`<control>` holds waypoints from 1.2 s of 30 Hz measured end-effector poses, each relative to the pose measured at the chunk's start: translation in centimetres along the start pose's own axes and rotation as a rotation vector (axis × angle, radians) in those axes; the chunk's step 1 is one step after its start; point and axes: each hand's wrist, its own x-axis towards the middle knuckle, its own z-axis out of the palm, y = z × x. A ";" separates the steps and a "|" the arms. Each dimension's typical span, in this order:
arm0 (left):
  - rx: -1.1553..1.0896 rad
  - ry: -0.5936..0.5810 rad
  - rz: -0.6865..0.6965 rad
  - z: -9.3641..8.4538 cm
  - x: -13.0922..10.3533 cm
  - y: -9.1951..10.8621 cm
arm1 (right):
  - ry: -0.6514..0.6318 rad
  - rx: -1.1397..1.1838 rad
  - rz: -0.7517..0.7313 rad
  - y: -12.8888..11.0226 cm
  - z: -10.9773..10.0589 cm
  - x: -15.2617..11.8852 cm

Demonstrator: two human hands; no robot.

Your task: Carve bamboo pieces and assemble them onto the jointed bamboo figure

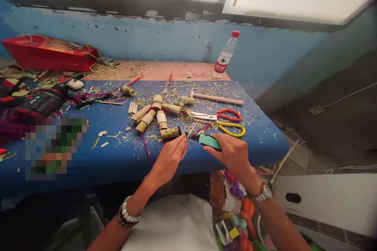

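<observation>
We look from a single head-worn camera, forward and down across the blue table (its near edge close below us), toward the far blue wall and window.
</observation>
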 end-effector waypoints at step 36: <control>-0.083 -0.125 -0.130 -1.1 -2.0 1.2 | -0.129 0.149 0.077 -1.7 -0.8 0.0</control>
